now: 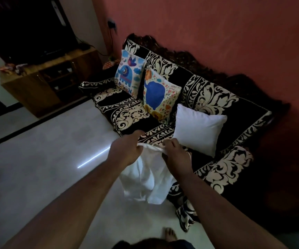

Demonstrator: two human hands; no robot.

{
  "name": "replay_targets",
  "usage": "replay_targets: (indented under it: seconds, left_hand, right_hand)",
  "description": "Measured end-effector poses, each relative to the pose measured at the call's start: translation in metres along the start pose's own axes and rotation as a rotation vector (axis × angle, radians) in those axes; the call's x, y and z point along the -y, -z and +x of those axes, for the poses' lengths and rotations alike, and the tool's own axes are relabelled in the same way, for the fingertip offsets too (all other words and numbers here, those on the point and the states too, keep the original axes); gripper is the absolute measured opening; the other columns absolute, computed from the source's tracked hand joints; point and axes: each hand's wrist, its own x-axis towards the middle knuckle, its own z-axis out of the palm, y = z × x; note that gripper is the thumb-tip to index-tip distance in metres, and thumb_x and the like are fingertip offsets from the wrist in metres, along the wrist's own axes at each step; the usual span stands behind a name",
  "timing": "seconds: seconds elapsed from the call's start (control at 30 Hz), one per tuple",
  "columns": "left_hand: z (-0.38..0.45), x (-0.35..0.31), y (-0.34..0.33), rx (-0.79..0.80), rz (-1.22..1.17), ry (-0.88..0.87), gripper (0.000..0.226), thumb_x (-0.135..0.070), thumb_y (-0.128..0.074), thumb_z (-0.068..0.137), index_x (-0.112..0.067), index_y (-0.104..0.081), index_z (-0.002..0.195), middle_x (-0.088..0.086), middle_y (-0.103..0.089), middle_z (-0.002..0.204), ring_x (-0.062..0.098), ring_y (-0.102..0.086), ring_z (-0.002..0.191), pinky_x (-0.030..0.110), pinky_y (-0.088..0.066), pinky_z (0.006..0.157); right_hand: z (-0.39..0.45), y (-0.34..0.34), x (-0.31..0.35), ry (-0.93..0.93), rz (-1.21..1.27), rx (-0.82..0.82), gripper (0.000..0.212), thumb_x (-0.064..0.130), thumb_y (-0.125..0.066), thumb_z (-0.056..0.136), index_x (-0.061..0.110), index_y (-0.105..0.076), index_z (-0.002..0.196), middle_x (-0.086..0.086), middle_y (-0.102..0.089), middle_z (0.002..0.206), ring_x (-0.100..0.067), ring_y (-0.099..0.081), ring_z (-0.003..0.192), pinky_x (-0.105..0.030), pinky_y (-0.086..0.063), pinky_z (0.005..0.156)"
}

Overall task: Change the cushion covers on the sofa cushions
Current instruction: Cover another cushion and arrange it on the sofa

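Note:
I stand in front of a black sofa (215, 97) with a cream floral pattern. A white cushion cover (145, 178) hangs down in front of the seat edge. My left hand (125, 150) grips its top edge on the left and my right hand (175, 151) pinches the same edge on the right. A bare white cushion (198, 128) leans on the seat just beyond my right hand. Two cushions in printed covers stand further left: one with a big blue elephant (158, 94), one with a smaller elephant and bird (128, 72).
A wooden TV cabinet (42, 81) with a dark screen stands at the far left. The pale tiled floor (46, 159) spreads left of the sofa. My bare foot (169, 234) is on the floor below. A pink wall (217, 24) with a socket backs the sofa.

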Motion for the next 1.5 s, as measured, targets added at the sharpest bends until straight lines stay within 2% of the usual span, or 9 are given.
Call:
replay_targets:
  seconds: [0.27, 0.5, 0.6, 0.7, 0.97, 1.13, 1.3, 1.4, 1.5]
  left_hand:
    - [0.087, 0.071, -0.012, 0.059, -0.188, 0.365, 0.040, -0.031, -0.057, 0.089, -0.033, -0.057, 0.128, 0.003, -0.066, 0.125, 0.028, -0.063, 0.109, 0.034, -0.052, 0.086]
    - [0.144, 0.115, -0.071, 0.230, 0.072, -0.060, 0.075, -0.059, -0.069, 0.077, -0.033, -0.043, 0.142, -0.003, -0.044, 0.139, 0.025, -0.044, 0.130, 0.043, -0.045, 0.096]
    - [0.169, 0.123, -0.102, 0.232, -0.074, -0.138, 0.037, -0.049, -0.060, 0.089, -0.029, -0.060, 0.120, -0.002, -0.059, 0.121, 0.022, -0.056, 0.115, 0.036, -0.045, 0.088]
    - [0.203, 0.132, -0.105, 0.267, -0.338, -0.012, 0.016, -0.029, -0.051, 0.098, -0.018, -0.063, 0.096, 0.008, -0.067, 0.096, 0.030, -0.064, 0.094, 0.033, -0.044, 0.072]
    - [0.287, 0.154, -0.077, 0.003, -0.686, 0.156, 0.011, -0.030, -0.043, 0.105, -0.023, -0.049, 0.099, 0.002, -0.061, 0.088, 0.024, -0.056, 0.080, 0.035, -0.039, 0.067]
    - [0.320, 0.138, -0.089, 0.012, -0.426, 0.123, 0.012, -0.030, -0.047, 0.103, -0.017, -0.048, 0.102, 0.007, -0.059, 0.083, 0.032, -0.060, 0.078, 0.033, -0.033, 0.063]
    - [0.380, 0.122, -0.137, 0.113, -0.246, 0.322, 0.032, -0.033, -0.038, 0.105, -0.012, -0.061, 0.101, 0.018, -0.069, 0.100, 0.038, -0.063, 0.095, 0.037, -0.041, 0.073]
    - [0.415, 0.116, -0.160, 0.242, -0.142, 0.311, 0.041, -0.044, -0.038, 0.104, -0.013, -0.066, 0.100, 0.017, -0.070, 0.100, 0.036, -0.065, 0.097, 0.038, -0.046, 0.077]
    - [0.435, 0.101, -0.182, 0.461, -0.208, 0.281, 0.054, -0.055, -0.037, 0.103, -0.019, -0.059, 0.068, 0.009, -0.064, 0.070, 0.030, -0.062, 0.078, 0.033, -0.043, 0.069]
  right_hand:
    - [0.070, -0.038, -0.045, -0.231, -0.020, 0.046, 0.013, 0.016, -0.060, 0.090, 0.019, -0.056, 0.102, -0.006, -0.056, 0.103, -0.034, -0.062, 0.085, -0.040, -0.047, 0.062]
    - [0.159, -0.064, 0.022, -0.527, 0.758, 0.132, 0.014, 0.022, -0.054, 0.097, 0.017, -0.065, 0.103, -0.002, -0.068, 0.097, -0.023, -0.063, 0.091, -0.037, -0.051, 0.079]
    - [0.193, -0.068, 0.046, -0.552, 0.860, 0.192, 0.010, 0.016, -0.054, 0.101, 0.020, -0.063, 0.101, 0.000, -0.063, 0.092, -0.016, -0.058, 0.086, -0.031, -0.044, 0.076]
    - [0.219, -0.064, 0.036, -0.475, 0.610, 0.131, 0.009, 0.015, -0.064, 0.094, 0.017, -0.066, 0.104, -0.001, -0.067, 0.099, -0.015, -0.059, 0.090, -0.027, -0.041, 0.074]
    - [0.235, -0.075, -0.047, -0.388, -0.277, 0.242, 0.026, 0.015, -0.064, 0.083, 0.027, -0.055, 0.103, 0.000, -0.049, 0.105, -0.028, -0.058, 0.090, -0.038, -0.047, 0.065]
    - [0.255, -0.104, -0.094, -0.646, -0.318, 0.399, 0.036, 0.035, -0.061, 0.089, 0.019, -0.050, 0.119, -0.009, -0.052, 0.117, -0.033, -0.059, 0.102, -0.039, -0.049, 0.075]
    - [0.288, -0.153, -0.170, -0.653, -0.283, 0.521, 0.025, 0.022, -0.054, 0.094, 0.015, -0.052, 0.118, -0.011, -0.058, 0.115, -0.033, -0.060, 0.103, -0.037, -0.046, 0.074]
    - [0.308, -0.172, -0.228, -0.608, -0.149, 0.751, 0.052, 0.044, -0.068, 0.088, 0.022, -0.050, 0.131, -0.009, -0.051, 0.130, -0.032, -0.051, 0.120, -0.042, -0.048, 0.092]
    - [0.327, -0.188, -0.279, -0.509, -0.054, 0.857, 0.098, 0.074, -0.072, 0.069, 0.029, -0.037, 0.148, -0.007, -0.036, 0.149, -0.032, -0.037, 0.136, -0.050, -0.040, 0.105]
